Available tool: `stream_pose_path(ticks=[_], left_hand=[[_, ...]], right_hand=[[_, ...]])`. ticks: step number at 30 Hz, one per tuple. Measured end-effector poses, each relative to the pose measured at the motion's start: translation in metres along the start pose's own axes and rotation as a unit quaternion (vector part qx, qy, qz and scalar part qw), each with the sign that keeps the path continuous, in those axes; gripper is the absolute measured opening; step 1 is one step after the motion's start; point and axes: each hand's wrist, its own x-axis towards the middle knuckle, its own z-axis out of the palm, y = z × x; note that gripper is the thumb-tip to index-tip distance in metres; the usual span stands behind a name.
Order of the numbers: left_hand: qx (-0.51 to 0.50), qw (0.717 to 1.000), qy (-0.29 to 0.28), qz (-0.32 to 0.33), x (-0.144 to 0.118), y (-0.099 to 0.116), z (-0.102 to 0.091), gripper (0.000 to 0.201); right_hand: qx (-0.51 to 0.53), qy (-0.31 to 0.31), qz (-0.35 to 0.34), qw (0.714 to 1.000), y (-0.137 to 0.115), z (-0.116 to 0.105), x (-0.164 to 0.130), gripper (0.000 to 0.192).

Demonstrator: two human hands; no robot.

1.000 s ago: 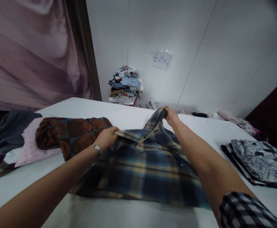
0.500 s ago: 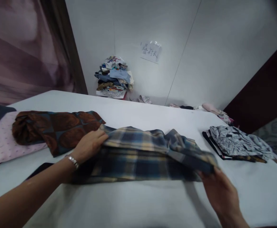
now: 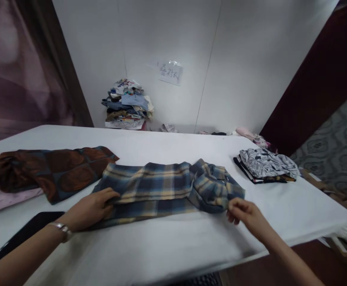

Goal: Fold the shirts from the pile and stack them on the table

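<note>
A plaid shirt (image 3: 167,182) in blue, cream and grey lies folded into a long strip on the white table. Its collar end, bunched and rounded, is at the right. My left hand (image 3: 94,206), with a bracelet at the wrist, has its fingers curled over the shirt's left end and grips the cloth there. At the collar end my right hand (image 3: 241,212) pinches the shirt's near edge between thumb and fingers. The undersides of both hands' fingers are partly hidden.
A brown patterned garment (image 3: 69,171) lies left on a pink dotted cloth (image 3: 12,202), with a black item (image 3: 27,230) nearer me. Folded clothes (image 3: 265,165) sit at right. A tall clothes pile (image 3: 127,103) stands by the wall under a paper sign (image 3: 170,73). The table edge (image 3: 221,264) runs in front.
My right hand has brought the shirt's right end down and inward, and the collar now lies flat on the table. My left hand has shifted down along the left end. The view has turned rightward.
</note>
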Motion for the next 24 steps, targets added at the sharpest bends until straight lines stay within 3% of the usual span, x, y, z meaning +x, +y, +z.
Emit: stream_pose_path(ticks=[3, 5, 8, 11, 15, 19, 24], left_hand=[[-0.051, 0.997, 0.02, -0.054, 0.011, -0.005, -0.009, 0.037], [-0.043, 0.995, 0.052, -0.071, 0.026, -0.007, -0.016, 0.041], [-0.02, 0.993, 0.09, -0.07, 0.056, -0.013, -0.019, 0.042], [0.0, 0.993, 0.107, -0.047, 0.088, -0.024, -0.011, 0.044], [0.026, 0.996, 0.077, -0.034, 0.119, -0.038, 0.005, 0.052], [0.045, 0.996, 0.04, -0.064, 0.131, -0.035, 0.014, 0.052], [0.08, 0.99, 0.034, -0.115, 0.134, -0.029, 0.007, 0.055]], right_hand=[[-0.053, 0.082, -0.102, 0.99, -0.019, -0.022, 0.047, 0.032], [-0.173, 0.134, -0.136, 0.966, -0.024, -0.031, 0.093, 0.032], [-0.435, 0.13, -0.04, 0.89, -0.013, -0.035, 0.16, 0.039], [-0.499, 0.101, 0.011, 0.861, 0.008, -0.037, 0.201, 0.04], [-0.532, 0.13, 0.036, 0.836, 0.024, -0.062, 0.215, 0.022], [-0.557, 0.185, 0.075, 0.806, 0.034, -0.094, 0.213, 0.027], [-0.561, 0.177, 0.077, 0.805, 0.056, -0.101, 0.213, 0.026]])
